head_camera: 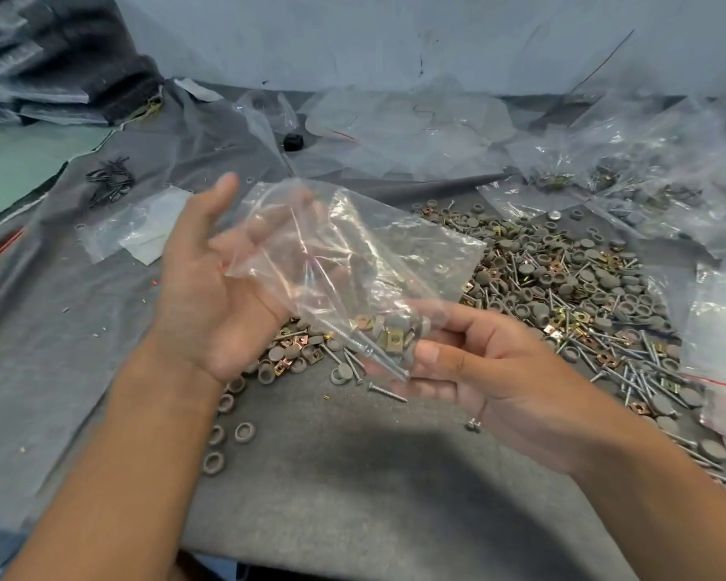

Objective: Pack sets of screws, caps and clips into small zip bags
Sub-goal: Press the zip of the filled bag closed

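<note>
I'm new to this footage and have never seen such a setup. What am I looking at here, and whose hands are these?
There is no machine: a person wears a camera on the head, so this one picture looks forward and down at their own two bare hands. The right hand pinches the bottom of a clear zip bag, where screws, grey caps and brass clips have gathered. The left hand lies open, palm up, against the bag's upper part. Below, on a grey cloth, lies a loose pile of the same parts. More plastic bags, some filled, lie behind and to the right.
</note>
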Motion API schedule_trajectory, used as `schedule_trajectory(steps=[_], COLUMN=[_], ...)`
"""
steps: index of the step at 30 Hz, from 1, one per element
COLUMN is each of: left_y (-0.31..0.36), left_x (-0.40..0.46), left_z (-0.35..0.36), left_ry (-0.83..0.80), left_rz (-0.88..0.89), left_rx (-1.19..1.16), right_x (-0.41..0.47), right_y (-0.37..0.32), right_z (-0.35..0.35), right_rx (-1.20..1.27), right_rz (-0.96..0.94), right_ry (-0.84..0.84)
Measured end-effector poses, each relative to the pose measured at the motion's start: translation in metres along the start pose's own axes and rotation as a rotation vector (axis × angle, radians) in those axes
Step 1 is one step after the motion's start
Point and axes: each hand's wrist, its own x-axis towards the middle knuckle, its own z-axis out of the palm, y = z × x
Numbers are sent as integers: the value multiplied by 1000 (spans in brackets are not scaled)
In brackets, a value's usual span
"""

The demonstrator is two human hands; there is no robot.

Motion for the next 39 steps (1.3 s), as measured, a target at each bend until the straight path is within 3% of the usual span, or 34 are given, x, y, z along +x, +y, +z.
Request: schedule_trajectory(steps=[6, 9, 12, 15, 17, 20, 25, 39], left_y=[0, -5, -8, -14, -19, -25, -30, -32], left_x=[4, -1, -6, -10, -12, -14, -16, -26], left_z=[-8, 2, 10, 17, 21, 26, 32, 42], left_ry=[36, 60, 78, 21, -24, -99, -140, -70], left_rz=[267, 427, 617, 721, 741, 714, 705, 810], left_rx=[435, 570, 645, 675, 694, 683, 726, 961], right_x=[10, 13, 10, 5, 2, -1, 0, -2], right_y=[12, 9, -3, -17, -21, -20, -17, -8], right_z=[-16, -26, -39, -40, -33, -18, -5, 10], right_rx=[5, -232, -368, -414, -508, -577, -629, -762], right_rz=[105, 110, 40, -160, -332, -468, -522, -583], right_ry=[111, 140, 240, 395, 462, 408, 443, 545])
